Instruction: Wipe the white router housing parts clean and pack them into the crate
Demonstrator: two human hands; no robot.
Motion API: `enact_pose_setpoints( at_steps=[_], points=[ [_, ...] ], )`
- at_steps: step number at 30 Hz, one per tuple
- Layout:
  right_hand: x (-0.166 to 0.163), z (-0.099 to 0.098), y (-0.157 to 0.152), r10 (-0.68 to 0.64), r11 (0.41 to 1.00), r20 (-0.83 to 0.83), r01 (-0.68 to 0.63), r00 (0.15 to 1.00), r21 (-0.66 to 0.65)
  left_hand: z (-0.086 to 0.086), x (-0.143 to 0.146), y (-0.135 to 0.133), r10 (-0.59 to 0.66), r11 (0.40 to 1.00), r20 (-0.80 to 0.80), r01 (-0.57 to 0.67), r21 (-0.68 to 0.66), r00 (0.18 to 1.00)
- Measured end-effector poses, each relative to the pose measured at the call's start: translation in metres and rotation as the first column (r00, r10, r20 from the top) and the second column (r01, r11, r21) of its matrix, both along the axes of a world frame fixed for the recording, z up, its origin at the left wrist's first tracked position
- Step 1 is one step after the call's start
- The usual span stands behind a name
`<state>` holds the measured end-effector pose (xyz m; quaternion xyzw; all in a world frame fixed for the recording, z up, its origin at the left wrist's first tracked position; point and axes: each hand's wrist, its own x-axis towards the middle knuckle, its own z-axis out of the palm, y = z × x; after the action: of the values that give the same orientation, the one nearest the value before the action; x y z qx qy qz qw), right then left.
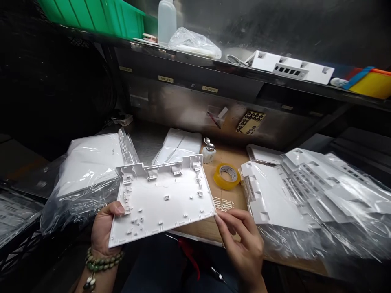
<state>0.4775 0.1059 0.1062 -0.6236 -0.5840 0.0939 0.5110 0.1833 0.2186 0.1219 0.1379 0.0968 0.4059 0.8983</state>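
I hold a flat white plastic cover panel [166, 199], inner side up with small clips and posts, above the near edge of the bench. My left hand [105, 228] grips its left edge, thumb on top, with a bead bracelet on the wrist. My right hand [241, 240] pinches the panel's right near corner between thumb and fingertips.
A stack of white panels on clear plastic bags [293, 191] lies at right. Bagged white parts [88, 167] lie at left, another bagged part [180, 144] behind. A yellow tape roll [226, 176] and small bottle [209, 151] sit on cardboard [222, 154]. A shelf above holds a green bin [100, 16].
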Motion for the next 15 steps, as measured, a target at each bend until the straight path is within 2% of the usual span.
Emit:
enact_pose_setpoints(
  at_steps=[4,8,12,15],
  points=[
    [0.019,-0.005,0.015,-0.065,0.998,0.048,0.066,0.997,-0.01,-0.008,-0.009,-0.004,0.057,0.997,-0.107,-0.061,-0.037,0.993],
    [0.028,0.013,0.037,-0.172,0.981,-0.045,0.175,0.984,0.083,-0.013,-0.017,-0.013,0.131,0.985,-0.267,-0.156,-0.074,0.955],
    [0.017,0.034,0.057,-0.138,0.973,-0.155,0.164,0.978,0.165,-0.021,-0.022,-0.03,0.103,0.958,-0.456,-0.211,-0.192,0.884],
    [0.01,0.034,0.063,-0.118,0.973,-0.197,0.153,0.973,0.172,-0.021,-0.015,-0.041,0.094,0.933,-0.519,-0.258,-0.253,0.849]
  ],
)
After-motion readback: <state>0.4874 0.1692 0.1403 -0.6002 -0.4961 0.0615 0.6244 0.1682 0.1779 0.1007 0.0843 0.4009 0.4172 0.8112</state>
